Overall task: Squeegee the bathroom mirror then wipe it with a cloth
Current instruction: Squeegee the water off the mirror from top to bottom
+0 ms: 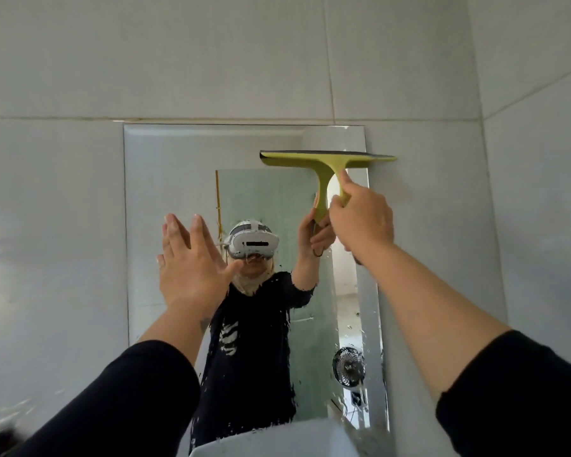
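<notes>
A tall frameless mirror hangs on the grey tiled wall. A yellow-green squeegee lies with its blade flat against the upper right of the glass, its right end reaching past the mirror's edge. My right hand grips the squeegee's handle from below. My left hand is raised flat with fingers spread in front of the mirror's left half, holding nothing. Water drops and streaks cover the lower part of the glass. No cloth is in sight.
Grey wall tiles surround the mirror, with a corner to a side wall at the right. A white basin rim shows at the bottom. The mirror reflects a person with a headset and a small fan.
</notes>
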Tool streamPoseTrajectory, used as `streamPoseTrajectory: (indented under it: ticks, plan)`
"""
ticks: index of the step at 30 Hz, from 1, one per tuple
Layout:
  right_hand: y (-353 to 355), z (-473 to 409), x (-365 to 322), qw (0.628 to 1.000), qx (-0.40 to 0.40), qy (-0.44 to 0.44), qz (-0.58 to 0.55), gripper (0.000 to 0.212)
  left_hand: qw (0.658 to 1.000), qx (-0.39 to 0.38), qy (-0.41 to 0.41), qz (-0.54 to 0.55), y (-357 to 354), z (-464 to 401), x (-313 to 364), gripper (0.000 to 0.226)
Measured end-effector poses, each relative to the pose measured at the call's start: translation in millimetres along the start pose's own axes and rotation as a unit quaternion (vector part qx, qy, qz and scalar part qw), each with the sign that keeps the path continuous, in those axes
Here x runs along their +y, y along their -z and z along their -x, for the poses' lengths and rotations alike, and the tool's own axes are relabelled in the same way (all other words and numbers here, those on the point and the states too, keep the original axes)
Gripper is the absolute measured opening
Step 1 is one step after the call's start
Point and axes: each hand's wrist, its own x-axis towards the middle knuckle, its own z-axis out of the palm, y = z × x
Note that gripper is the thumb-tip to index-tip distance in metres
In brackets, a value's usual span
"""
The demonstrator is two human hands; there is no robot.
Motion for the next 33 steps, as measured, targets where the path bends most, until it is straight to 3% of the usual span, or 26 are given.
streamPoseTrajectory:
  ticks: [7, 12, 18, 26, 33]
  plan:
    - [-41.7, 38.9, -41.3, 0.993, 0.039, -0.034, -0.107, 0.052, 0.999, 0.036, -0.010, -0.038, 12.3, 1.8, -15.3, 0.096]
    - [-78.6, 62.2, -77.4, 0.983, 0.017, -0.024, -0.182, 0.055, 0.998, -0.006, 0.015, -0.061, 22.9, 16.7, -38.0, 0.102]
    - [-94.3, 80.2, -110.2, 0.992, -0.035, 0.070, -0.103, 0.055, 0.997, -0.057, 0.032, -0.052, 17.1, 32.0, -47.4, 0.111]
    - [-97.0, 84.6, -106.3, 0.974, -0.095, 0.204, 0.005, 0.055, 0.996, -0.052, 0.043, -0.058, 13.2, 32.0, -49.4, 0.116]
    - [-75.3, 63.0, -76.3, 0.950, -0.106, 0.272, 0.111, 0.055, 0.997, -0.023, 0.045, -0.065, 16.1, 32.0, -46.4, 0.127]
